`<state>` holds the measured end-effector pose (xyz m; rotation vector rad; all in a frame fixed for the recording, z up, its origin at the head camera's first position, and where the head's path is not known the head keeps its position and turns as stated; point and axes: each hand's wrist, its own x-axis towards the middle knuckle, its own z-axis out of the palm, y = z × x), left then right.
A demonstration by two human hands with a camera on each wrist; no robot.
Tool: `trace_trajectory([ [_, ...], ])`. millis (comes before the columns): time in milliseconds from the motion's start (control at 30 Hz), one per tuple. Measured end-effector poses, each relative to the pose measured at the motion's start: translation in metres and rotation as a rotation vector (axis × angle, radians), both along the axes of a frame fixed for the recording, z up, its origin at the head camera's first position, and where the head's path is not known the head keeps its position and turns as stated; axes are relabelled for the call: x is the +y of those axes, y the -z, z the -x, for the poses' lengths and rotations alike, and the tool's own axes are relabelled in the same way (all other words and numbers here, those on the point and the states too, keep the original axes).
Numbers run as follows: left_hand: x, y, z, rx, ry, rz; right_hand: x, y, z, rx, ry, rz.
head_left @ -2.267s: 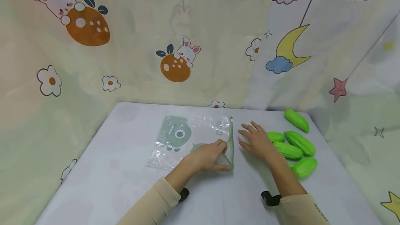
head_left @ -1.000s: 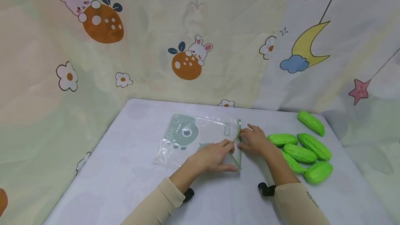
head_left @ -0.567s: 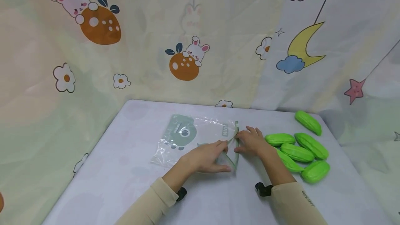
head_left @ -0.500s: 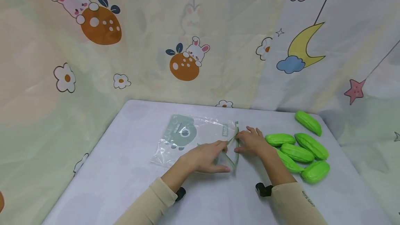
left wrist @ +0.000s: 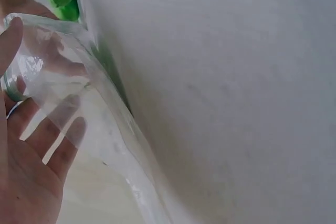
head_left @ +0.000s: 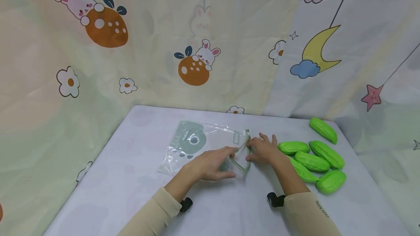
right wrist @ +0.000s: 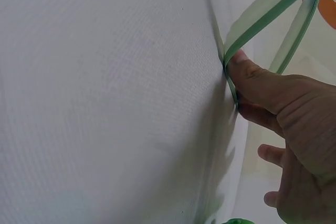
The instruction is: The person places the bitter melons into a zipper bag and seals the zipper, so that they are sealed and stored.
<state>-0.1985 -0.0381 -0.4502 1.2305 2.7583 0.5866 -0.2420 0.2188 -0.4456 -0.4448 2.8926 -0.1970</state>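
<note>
A clear zip bag (head_left: 191, 139) with a pale green cartoon print lies flat on the table, its green-edged mouth to the right. My left hand (head_left: 207, 165) pinches the upper edge of the mouth and holds it lifted; in the left wrist view the other fingers spread behind the clear film (left wrist: 86, 106). At the right, my right hand (head_left: 264, 151) pinches the lower edge; in the right wrist view thumb and forefinger grip the green zip strip (right wrist: 262, 22). The mouth gapes between both hands. The left forefinger's tip is partly hidden by film.
Several bright green, ridged oblong pieces (head_left: 312, 161) lie right of my right forearm, one farther back (head_left: 323, 130). A white cloth covers the table (head_left: 108, 177). A printed curtain (head_left: 147, 46) hangs behind it. Black wrist cameras (head_left: 276, 200) sit below the hands.
My right hand has come left from beside the bag and taken its edge. My left hand has drawn the upper edge leftward, so the mouth gapes wider. The head view has shifted slightly.
</note>
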Motion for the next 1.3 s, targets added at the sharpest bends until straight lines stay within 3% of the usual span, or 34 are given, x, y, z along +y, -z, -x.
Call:
trace_trajectory([
  [300, -0.005, 0.001, 0.004, -0.008, -0.007, -0.061, 0.0, 0.001, 0.0, -0.012, 0.006, 0.045],
  [600, -0.008, 0.0, 0.016, 0.048, 0.015, -0.138, 0.0, -0.001, 0.0, -0.005, -0.018, 0.016],
  [833, -0.008, 0.0, 0.016, 0.003, -0.013, -0.2, -0.002, -0.001, -0.003, -0.002, -0.021, -0.006],
  [1067, -0.013, -0.002, 0.017, 0.037, -0.019, -0.224, -0.007, 0.0, -0.002, -0.001, -0.01, 0.029],
  [1300, -0.012, 0.001, 0.017, 0.026, -0.01, -0.23, -0.002, 0.003, -0.004, 0.054, -0.025, 0.026],
])
